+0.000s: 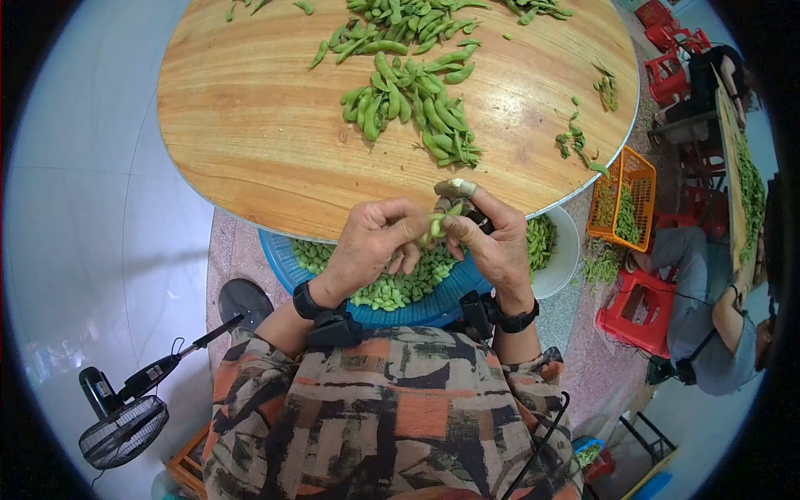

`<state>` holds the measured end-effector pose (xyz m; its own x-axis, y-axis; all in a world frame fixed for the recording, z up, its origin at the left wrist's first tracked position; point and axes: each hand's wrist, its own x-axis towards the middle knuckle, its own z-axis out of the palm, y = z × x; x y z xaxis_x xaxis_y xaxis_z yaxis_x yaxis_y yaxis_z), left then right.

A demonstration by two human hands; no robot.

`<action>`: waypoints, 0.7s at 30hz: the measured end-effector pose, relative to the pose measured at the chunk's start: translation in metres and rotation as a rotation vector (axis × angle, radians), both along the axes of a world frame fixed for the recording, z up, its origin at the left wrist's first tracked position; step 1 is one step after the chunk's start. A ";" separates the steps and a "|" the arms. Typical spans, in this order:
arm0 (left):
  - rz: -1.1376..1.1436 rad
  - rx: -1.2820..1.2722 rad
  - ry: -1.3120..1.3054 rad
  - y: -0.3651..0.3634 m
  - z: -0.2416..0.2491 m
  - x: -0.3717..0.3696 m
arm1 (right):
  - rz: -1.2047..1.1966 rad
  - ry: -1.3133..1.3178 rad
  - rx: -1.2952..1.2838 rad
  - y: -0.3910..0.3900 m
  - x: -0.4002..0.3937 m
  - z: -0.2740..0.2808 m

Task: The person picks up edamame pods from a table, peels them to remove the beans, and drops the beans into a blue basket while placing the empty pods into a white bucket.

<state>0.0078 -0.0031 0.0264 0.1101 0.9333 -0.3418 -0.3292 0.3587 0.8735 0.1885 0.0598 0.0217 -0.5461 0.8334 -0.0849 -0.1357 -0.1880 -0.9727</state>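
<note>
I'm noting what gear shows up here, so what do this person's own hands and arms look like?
The left hand and right hand are mostly bare, each with a black wrist strap and boxy black device. A grey-brown cover with a pale end caps the right index finger. The sleeves have a blocky print of orange, tan and black.

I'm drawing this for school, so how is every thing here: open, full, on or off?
Bean pod, gripped; can't tell if split
Left hand, pinching it
Right hand, pinching it
Blue basket, holding shelled beans
White bucket, open, holding pods
Orange crate, open, holding pods
Table, pods spread on top
Fan, can't tell if on or off
</note>
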 end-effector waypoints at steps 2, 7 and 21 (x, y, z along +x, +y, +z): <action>-0.030 -0.056 -0.091 0.002 -0.002 -0.005 | -0.005 -0.028 -0.014 0.001 0.000 -0.004; -0.055 -0.099 -0.035 0.003 -0.002 -0.003 | -0.073 -0.270 0.410 -0.004 -0.005 0.003; -0.119 -0.230 -0.486 -0.001 -0.011 -0.011 | -0.149 -0.286 0.570 -0.008 -0.013 0.007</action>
